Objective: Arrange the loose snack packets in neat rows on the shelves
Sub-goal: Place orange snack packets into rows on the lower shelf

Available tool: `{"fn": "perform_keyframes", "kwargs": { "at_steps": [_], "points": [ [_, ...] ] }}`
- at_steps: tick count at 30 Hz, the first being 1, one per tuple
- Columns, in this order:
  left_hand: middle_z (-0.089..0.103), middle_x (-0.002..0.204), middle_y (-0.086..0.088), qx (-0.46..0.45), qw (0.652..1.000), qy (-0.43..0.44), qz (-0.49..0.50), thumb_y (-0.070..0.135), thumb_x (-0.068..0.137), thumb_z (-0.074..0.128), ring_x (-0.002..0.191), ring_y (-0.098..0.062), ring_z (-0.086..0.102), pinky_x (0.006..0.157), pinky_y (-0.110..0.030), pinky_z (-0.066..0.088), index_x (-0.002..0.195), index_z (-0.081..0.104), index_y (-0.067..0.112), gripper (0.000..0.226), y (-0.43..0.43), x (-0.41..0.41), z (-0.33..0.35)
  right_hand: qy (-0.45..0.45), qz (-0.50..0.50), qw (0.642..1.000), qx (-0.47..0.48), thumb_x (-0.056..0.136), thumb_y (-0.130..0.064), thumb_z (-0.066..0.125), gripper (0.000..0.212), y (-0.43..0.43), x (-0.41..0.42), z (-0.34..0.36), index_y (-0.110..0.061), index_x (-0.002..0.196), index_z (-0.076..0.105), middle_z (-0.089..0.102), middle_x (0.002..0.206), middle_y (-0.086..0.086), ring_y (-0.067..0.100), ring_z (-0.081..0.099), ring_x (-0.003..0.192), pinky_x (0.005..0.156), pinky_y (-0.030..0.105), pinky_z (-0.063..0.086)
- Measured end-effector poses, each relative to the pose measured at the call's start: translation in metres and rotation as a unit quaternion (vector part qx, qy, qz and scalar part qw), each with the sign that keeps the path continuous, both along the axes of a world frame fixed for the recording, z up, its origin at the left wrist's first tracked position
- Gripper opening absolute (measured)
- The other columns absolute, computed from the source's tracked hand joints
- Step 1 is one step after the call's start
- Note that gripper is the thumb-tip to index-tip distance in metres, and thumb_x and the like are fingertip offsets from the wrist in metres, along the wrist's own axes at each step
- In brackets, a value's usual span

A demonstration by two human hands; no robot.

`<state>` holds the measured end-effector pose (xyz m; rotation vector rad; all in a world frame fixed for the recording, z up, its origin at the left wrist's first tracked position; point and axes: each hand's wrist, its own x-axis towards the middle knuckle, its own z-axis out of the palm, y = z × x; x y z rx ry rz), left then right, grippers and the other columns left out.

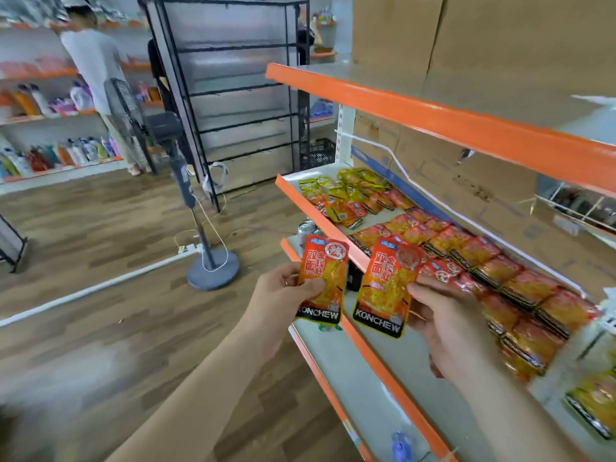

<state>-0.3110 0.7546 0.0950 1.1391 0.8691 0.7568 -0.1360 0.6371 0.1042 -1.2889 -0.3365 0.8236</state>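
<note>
My left hand (283, 290) pinches an orange-red KONCHEW snack packet (325, 271) upright in front of the shelf edge. My right hand (448, 321) pinches a second, matching packet (388, 285) beside it. Both packets are held in the air, side by side, a little apart. Behind them the middle shelf (361, 261) with an orange front lip carries rows of red-orange packets (483, 261) on the right. A looser heap of yellow and red packets (346, 195) lies at its far left end.
An upper orange-edged shelf (433, 111) holds cardboard boxes (500, 41). A lower shelf (366, 361) sits below my hands. A standing fan (196, 208) with a round base and a black wire rack (233, 95) stand on the wooden floor to the left. A person (96, 68) stands at far shelves.
</note>
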Motion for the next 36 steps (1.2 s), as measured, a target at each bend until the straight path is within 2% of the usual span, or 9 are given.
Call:
{"fn": "perform_keyframes", "kwargs": {
  "at_steps": [6, 14, 16, 17, 18, 22, 32, 34, 36],
  "points": [
    [0.077, 0.099, -0.010, 0.029, 1.000, -0.002, 0.007, 0.000, 0.091, 0.067, 0.091, -0.025, 0.073, 0.087, -0.038, 0.057, 0.105, 0.069, 0.010, 0.018, 0.047, 0.039, -0.011, 0.017, -0.016, 1.000, 0.015, 0.093, 0.004, 0.056, 0.035, 0.038, 0.031, -0.016, -0.008, 0.066, 0.074, 0.071, 0.069, 0.006, 0.015, 0.065, 0.061, 0.056, 0.022, 0.055],
    [0.077, 0.098, -0.009, 0.009, 1.000, 0.028, -0.003, -0.005, 0.089, 0.064, 0.089, -0.025, 0.074, 0.082, -0.037, 0.056, 0.112, 0.069, 0.005, 0.026, 0.130, 0.090, -0.024, -0.020, -0.038, 0.999, -0.026, 0.094, 0.002, 0.059, 0.011, 0.103, 0.070, -0.021, 0.004, 0.084, 0.061, 0.058, 0.093, 0.032, 0.020, 0.056, 0.077, 0.062, 0.020, 0.056],
    [0.076, 0.102, -0.014, -0.006, 1.000, 0.027, -0.013, -0.009, 0.090, 0.060, 0.090, -0.028, 0.074, 0.078, -0.034, 0.057, 0.111, 0.068, 0.004, 0.026, 0.142, 0.104, -0.028, -0.028, -0.055, 0.997, -0.055, 0.093, 0.004, 0.059, 0.013, 0.115, 0.083, -0.024, 0.012, 0.084, 0.059, 0.055, 0.101, 0.032, 0.030, 0.065, 0.078, 0.068, 0.025, 0.058],
    [0.075, 0.103, -0.017, -0.013, 0.999, 0.025, -0.022, -0.010, 0.090, 0.059, 0.090, -0.030, 0.074, 0.075, -0.033, 0.057, 0.110, 0.069, 0.002, 0.026, 0.146, 0.109, -0.030, -0.029, -0.055, 0.996, -0.068, 0.093, 0.004, 0.060, 0.013, 0.120, 0.091, -0.027, 0.016, 0.091, 0.056, 0.054, 0.103, 0.032, 0.049, 0.054, 0.107, 0.072, 0.030, 0.059],
    [0.074, 0.104, -0.021, -0.019, 0.999, 0.018, -0.031, -0.012, 0.089, 0.058, 0.090, -0.032, 0.073, 0.074, -0.032, 0.057, 0.109, 0.068, 0.000, 0.025, 0.150, 0.114, -0.033, -0.023, -0.051, 0.996, -0.074, 0.092, 0.005, 0.061, 0.014, 0.125, 0.097, -0.030, 0.016, 0.093, 0.055, 0.057, 0.099, 0.031, 0.010, 0.048, 0.081, 0.072, 0.030, 0.058],
    [0.073, 0.102, -0.024, -0.028, 0.999, -0.005, -0.043, -0.017, 0.088, 0.056, 0.088, -0.035, 0.073, 0.072, -0.033, 0.058, 0.108, 0.068, -0.006, 0.026, 0.169, 0.131, -0.042, -0.039, -0.027, 0.994, -0.097, 0.091, 0.003, 0.061, 0.008, 0.146, 0.114, -0.040, 0.004, 0.084, 0.065, 0.071, 0.072, 0.003, 0.019, 0.063, 0.068, 0.067, 0.028, 0.050],
    [0.071, 0.108, -0.018, -0.011, 0.986, 0.050, -0.162, 0.003, 0.068, 0.064, 0.105, -0.044, 0.066, 0.096, -0.059, 0.052, 0.108, 0.072, 0.013, 0.042, 0.194, 0.186, -0.056, -0.118, -0.090, 0.975, -0.164, 0.090, 0.000, 0.053, 0.039, 0.153, 0.136, -0.059, -0.029, 0.083, 0.077, 0.073, 0.079, 0.014, 0.041, 0.063, 0.076, 0.079, 0.045, 0.053],
    [0.072, 0.101, -0.012, 0.003, 0.980, 0.064, -0.188, -0.003, 0.077, 0.065, 0.098, -0.034, 0.071, 0.088, -0.052, 0.058, 0.108, 0.070, 0.019, 0.039, 0.197, 0.199, -0.063, -0.145, -0.080, 0.970, -0.177, 0.087, -0.009, 0.054, 0.034, 0.150, 0.139, -0.067, -0.032, 0.095, 0.077, 0.069, 0.093, 0.028, 0.056, 0.059, 0.085, 0.087, 0.062, 0.052],
    [0.073, 0.087, -0.001, -0.006, 0.974, 0.058, -0.219, -0.018, 0.086, 0.056, 0.081, -0.019, 0.073, 0.068, -0.030, 0.059, 0.104, 0.065, 0.023, 0.046, 0.202, 0.209, -0.067, -0.151, -0.101, 0.965, -0.188, 0.090, -0.009, 0.055, 0.035, 0.147, 0.142, -0.077, -0.035, 0.095, 0.078, 0.065, 0.079, 0.021, 0.040, 0.055, 0.066, 0.073, 0.046, 0.051]
  ]
}}
